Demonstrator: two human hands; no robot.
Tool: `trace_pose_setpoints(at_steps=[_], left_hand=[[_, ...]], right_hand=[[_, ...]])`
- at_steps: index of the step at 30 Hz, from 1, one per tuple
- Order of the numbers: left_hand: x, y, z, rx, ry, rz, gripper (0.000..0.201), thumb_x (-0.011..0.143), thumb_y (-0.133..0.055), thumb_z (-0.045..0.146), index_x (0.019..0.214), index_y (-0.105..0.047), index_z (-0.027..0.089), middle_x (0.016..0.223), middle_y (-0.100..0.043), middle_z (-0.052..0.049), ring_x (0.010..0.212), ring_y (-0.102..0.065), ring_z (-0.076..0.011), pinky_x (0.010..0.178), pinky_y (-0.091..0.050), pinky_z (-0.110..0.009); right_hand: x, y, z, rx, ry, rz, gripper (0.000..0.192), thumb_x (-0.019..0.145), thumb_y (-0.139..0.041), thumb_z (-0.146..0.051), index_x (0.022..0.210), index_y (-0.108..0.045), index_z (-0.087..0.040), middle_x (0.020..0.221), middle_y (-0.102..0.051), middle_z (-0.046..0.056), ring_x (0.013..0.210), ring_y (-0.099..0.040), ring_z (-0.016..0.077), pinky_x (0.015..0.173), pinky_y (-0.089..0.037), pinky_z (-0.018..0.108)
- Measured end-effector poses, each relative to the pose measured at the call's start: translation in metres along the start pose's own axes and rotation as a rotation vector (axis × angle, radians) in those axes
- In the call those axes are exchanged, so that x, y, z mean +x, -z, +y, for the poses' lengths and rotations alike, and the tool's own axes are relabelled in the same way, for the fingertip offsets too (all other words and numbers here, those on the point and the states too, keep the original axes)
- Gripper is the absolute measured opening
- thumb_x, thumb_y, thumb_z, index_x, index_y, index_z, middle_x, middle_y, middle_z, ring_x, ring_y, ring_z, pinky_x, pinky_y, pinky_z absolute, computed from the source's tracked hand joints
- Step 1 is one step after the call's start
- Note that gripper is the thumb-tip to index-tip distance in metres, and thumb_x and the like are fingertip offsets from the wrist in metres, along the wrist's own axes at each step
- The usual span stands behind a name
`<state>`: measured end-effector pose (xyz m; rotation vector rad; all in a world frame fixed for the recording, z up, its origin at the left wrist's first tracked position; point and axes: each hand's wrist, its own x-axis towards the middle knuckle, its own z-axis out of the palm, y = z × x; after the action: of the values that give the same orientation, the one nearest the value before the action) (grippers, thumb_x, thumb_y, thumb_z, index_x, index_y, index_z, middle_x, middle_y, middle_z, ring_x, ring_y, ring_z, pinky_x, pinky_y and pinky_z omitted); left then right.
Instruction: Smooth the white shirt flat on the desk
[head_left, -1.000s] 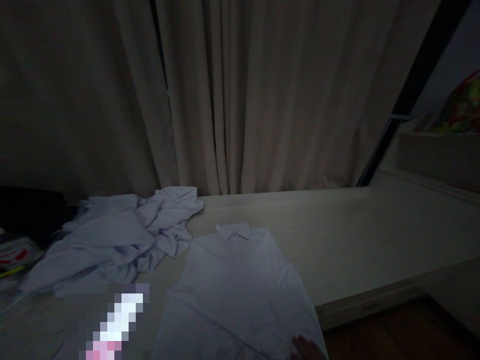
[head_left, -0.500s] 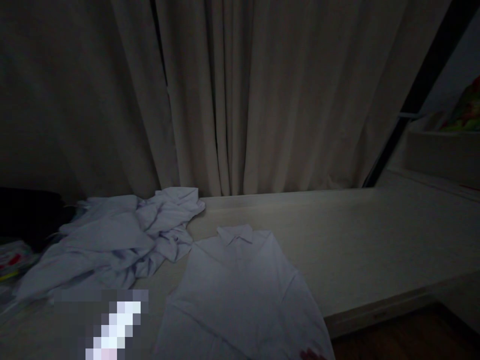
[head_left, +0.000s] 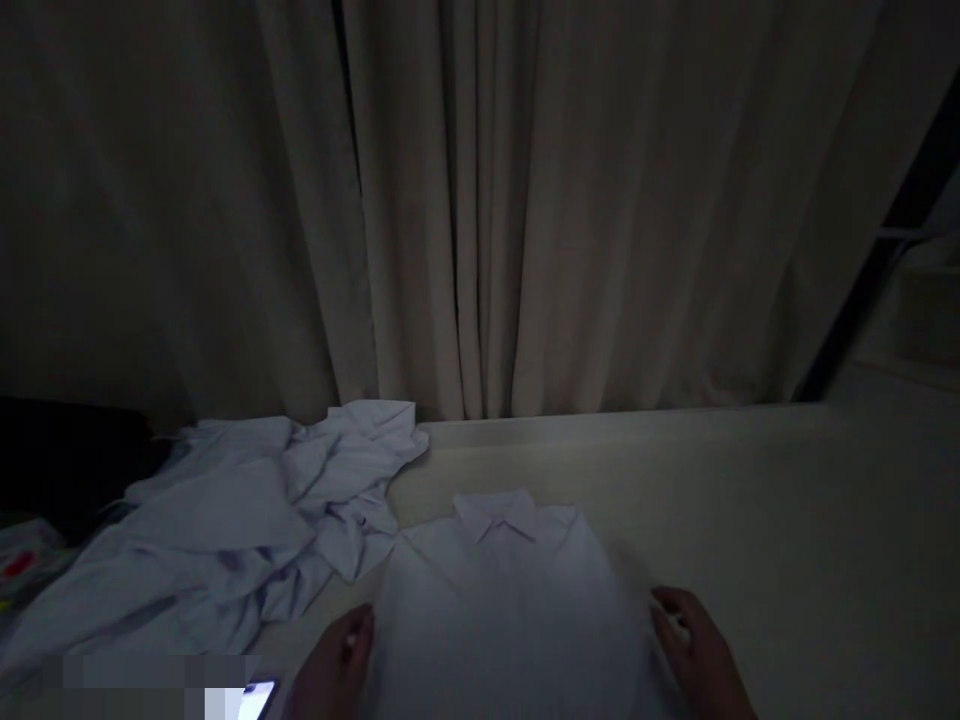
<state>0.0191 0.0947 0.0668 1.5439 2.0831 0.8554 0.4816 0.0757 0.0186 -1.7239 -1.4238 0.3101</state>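
Note:
A white collared shirt [head_left: 510,590] lies flat on a pale surface [head_left: 750,520], collar pointing away from me. My left hand [head_left: 337,660] rests at the shirt's left edge, fingers on the fabric. My right hand [head_left: 697,650] is at the shirt's right edge, fingers curled against the folded side. Whether either hand pinches the cloth is hard to tell in the dim light.
A crumpled pile of white shirts [head_left: 225,520] lies to the left. A lit phone screen [head_left: 255,700] shows at the bottom left. Closed curtains [head_left: 525,200] hang behind the surface. A dark object [head_left: 67,450] sits at far left.
Both hands have come into view at the shirt's two sides. The shirt now looks narrower, its sides folded in, and the view has shifted right and down.

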Motion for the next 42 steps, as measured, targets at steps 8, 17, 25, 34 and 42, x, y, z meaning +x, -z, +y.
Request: trace_pose_setpoints(at_steps=[8, 17, 25, 34, 42], left_hand=[[0.126, -0.023, 0.029, 0.294, -0.044, -0.165, 0.049, 0.084, -0.025, 0.052, 0.092, -0.062, 0.020, 0.103, -0.071, -0.012, 0.097, -0.065, -0.0276, 0.087, -0.047, -0.042], [0.156, -0.039, 0.022, 0.397, 0.057, -0.208, 0.052, 0.080, -0.029, 0.062, 0.076, -0.058, 0.019, 0.091, -0.070, -0.014, 0.088, -0.066, -0.0290, 0.076, -0.045, -0.040], [0.174, -0.045, 0.007, 0.355, -0.033, -0.228, 0.025, 0.077, -0.041, 0.038, 0.078, -0.058, 0.020, 0.088, -0.071, -0.008, 0.085, -0.065, -0.0218, 0.074, -0.044, -0.033], [0.162, -0.035, 0.023, 0.444, -0.039, -0.203, 0.023, 0.079, -0.035, 0.035, 0.074, -0.054, 0.022, 0.083, -0.069, -0.007, 0.080, -0.064, -0.0216, 0.069, -0.042, -0.033], [0.160, -0.039, 0.019, 0.552, -0.009, -0.199, 0.023, 0.080, -0.032, 0.030, 0.075, -0.052, 0.020, 0.089, -0.068, -0.013, 0.085, -0.064, -0.0258, 0.069, -0.043, -0.036]], right_hand=[[0.127, -0.077, -0.029, -0.200, -0.094, -0.145, 0.028, 0.086, -0.037, -0.043, 0.093, -0.054, -0.021, 0.090, -0.065, 0.005, 0.082, -0.061, 0.0162, 0.074, -0.046, 0.028], [0.176, -0.118, -0.029, -0.490, -0.165, -0.331, 0.020, 0.077, -0.049, -0.033, 0.085, -0.061, -0.019, 0.094, -0.067, 0.010, 0.088, -0.062, 0.0218, 0.071, -0.043, 0.033], [0.193, -0.112, -0.029, -0.541, -0.145, -0.416, 0.018, 0.073, -0.052, -0.024, 0.083, -0.066, -0.020, 0.092, -0.070, 0.009, 0.086, -0.064, 0.0207, 0.069, -0.043, 0.030], [0.190, -0.108, -0.023, -0.583, -0.109, -0.389, 0.022, 0.079, -0.046, -0.025, 0.085, -0.066, -0.019, 0.095, -0.070, 0.010, 0.088, -0.064, 0.0209, 0.070, -0.042, 0.030], [0.182, -0.110, -0.022, -0.633, -0.119, -0.345, 0.025, 0.083, -0.040, -0.026, 0.086, -0.064, -0.019, 0.095, -0.069, 0.012, 0.086, -0.064, 0.0227, 0.068, -0.042, 0.032]])
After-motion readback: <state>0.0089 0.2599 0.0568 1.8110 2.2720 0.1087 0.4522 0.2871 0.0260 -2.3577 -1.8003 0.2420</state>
